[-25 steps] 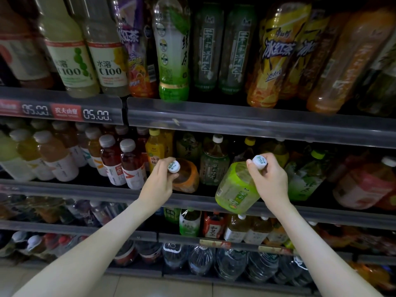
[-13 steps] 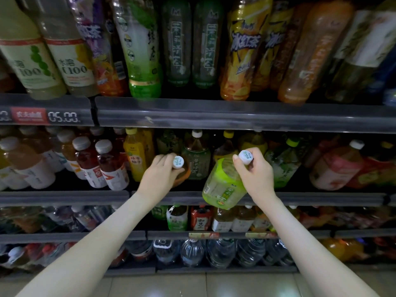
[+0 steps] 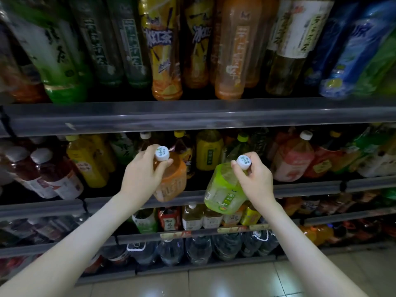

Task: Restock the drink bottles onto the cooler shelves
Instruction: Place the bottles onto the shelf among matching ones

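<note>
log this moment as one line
left grip: holds orange bottle by neck | right grip: holds green bottle by neck, tilted | place: both before middle shelf rail | step: neither shelved yet

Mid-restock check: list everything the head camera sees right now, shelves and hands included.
orange bottle: one, white cap, held before the middle shelf, centre
green bottle: one, white cap, held tilted, right of it
large bottles: many; green, yellow, orange, blue; top shelf
small bottles: many; red-brown, yellow, pink; middle shelf
lower bottles: several, mixed colours, third shelf
water bottles: several, clear, bottom shelf
shelf rails: several, grey, shelf fronts
floor: one, pale tiles, below
left hand: one, grips the orange bottle's neck
right hand: one, grips the green bottle's neck
</note>
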Demonstrator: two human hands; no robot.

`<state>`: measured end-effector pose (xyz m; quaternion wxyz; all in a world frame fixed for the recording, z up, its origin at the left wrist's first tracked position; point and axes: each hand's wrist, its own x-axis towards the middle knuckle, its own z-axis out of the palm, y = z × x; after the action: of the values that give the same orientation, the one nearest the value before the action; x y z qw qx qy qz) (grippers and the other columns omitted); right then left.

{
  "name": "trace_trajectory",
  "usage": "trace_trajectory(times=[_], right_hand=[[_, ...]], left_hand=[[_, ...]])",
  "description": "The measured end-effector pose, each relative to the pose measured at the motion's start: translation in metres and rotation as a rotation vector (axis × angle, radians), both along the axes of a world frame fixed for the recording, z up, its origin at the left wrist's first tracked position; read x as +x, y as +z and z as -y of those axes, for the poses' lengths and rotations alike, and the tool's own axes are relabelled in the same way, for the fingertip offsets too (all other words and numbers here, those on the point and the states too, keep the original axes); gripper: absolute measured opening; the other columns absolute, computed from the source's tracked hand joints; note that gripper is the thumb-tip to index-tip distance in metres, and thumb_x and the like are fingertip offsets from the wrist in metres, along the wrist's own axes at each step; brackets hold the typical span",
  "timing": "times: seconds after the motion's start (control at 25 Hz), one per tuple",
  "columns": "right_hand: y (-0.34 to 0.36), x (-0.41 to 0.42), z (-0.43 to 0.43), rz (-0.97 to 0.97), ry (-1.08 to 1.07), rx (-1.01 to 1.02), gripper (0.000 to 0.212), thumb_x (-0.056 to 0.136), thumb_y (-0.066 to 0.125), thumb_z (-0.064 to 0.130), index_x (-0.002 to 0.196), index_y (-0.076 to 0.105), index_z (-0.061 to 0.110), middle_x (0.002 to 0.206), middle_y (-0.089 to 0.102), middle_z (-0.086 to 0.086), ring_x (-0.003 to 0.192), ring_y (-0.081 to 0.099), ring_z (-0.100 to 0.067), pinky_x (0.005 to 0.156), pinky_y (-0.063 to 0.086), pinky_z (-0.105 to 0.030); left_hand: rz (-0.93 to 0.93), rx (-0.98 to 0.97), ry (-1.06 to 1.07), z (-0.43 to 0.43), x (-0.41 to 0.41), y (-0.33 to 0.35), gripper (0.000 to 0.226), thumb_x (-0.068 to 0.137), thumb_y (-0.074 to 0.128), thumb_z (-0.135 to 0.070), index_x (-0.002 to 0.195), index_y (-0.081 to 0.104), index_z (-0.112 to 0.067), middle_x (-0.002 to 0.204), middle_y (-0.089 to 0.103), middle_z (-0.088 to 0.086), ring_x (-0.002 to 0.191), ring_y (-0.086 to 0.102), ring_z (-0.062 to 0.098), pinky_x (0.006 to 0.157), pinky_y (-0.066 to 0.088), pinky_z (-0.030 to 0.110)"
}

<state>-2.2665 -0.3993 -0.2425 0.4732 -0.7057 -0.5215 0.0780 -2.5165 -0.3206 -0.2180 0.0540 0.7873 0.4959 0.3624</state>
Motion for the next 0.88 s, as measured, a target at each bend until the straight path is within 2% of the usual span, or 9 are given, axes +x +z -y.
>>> trace_trajectory(times=[0.16, 0.32, 0.52, 0.76, 0.88], right_hand=[[0.004, 0.045, 0.011, 0.025, 0.019, -0.032, 0.019, 0.089, 0.062, 0.037, 0.083, 0.049, 0.024, 0.06, 0.053, 0.011, 0.054, 0.049, -0.005, 0.054, 0.033, -0.026], [0.008, 0.076, 0.016, 0.048, 0.032, -0.024, 0.017, 0.088, 0.064, 0.032, 0.085, 0.051, 0.021, 0.059, 0.052, 0.011, 0.051, 0.048, -0.006, 0.052, 0.033, -0.024], [0.01, 0.105, 0.022, 0.051, 0.041, 0.002, 0.017, 0.088, 0.064, 0.029, 0.083, 0.051, 0.021, 0.06, 0.052, 0.008, 0.053, 0.048, -0.004, 0.049, 0.034, -0.017], [0.012, 0.119, 0.022, 0.032, 0.04, -0.027, 0.016, 0.088, 0.064, 0.029, 0.084, 0.052, 0.021, 0.064, 0.055, 0.008, 0.056, 0.05, -0.002, 0.051, 0.037, -0.014], [0.015, 0.117, 0.018, 0.007, 0.077, -0.034, 0.017, 0.089, 0.065, 0.028, 0.082, 0.049, 0.028, 0.065, 0.055, 0.009, 0.056, 0.049, -0.001, 0.053, 0.037, -0.013]], left_hand=[[0.127, -0.142, -0.027, -0.006, 0.058, -0.004, 0.04, 0.089, 0.061, -0.035, 0.122, 0.053, -0.013, 0.105, 0.061, 0.012, 0.097, 0.058, 0.03, 0.072, 0.035, 0.028], [0.147, -0.214, -0.069, -0.019, 0.107, -0.014, 0.044, 0.089, 0.062, -0.031, 0.124, 0.051, -0.007, 0.11, 0.062, 0.017, 0.103, 0.056, 0.034, 0.076, 0.038, 0.029], [0.123, -0.258, -0.091, -0.038, 0.139, -0.024, 0.043, 0.089, 0.061, -0.031, 0.123, 0.05, -0.006, 0.107, 0.062, 0.02, 0.096, 0.058, 0.038, 0.075, 0.046, 0.037], [0.122, -0.278, -0.159, -0.035, 0.173, -0.027, 0.042, 0.092, 0.059, -0.025, 0.126, 0.049, -0.002, 0.099, 0.066, 0.021, 0.089, 0.062, 0.038, 0.066, 0.039, 0.03], [0.14, -0.375, -0.227, -0.035, 0.195, -0.021, 0.038, 0.095, 0.055, -0.027, 0.126, 0.047, -0.007, 0.098, 0.065, 0.013, 0.09, 0.063, 0.031, 0.063, 0.034, 0.023]])
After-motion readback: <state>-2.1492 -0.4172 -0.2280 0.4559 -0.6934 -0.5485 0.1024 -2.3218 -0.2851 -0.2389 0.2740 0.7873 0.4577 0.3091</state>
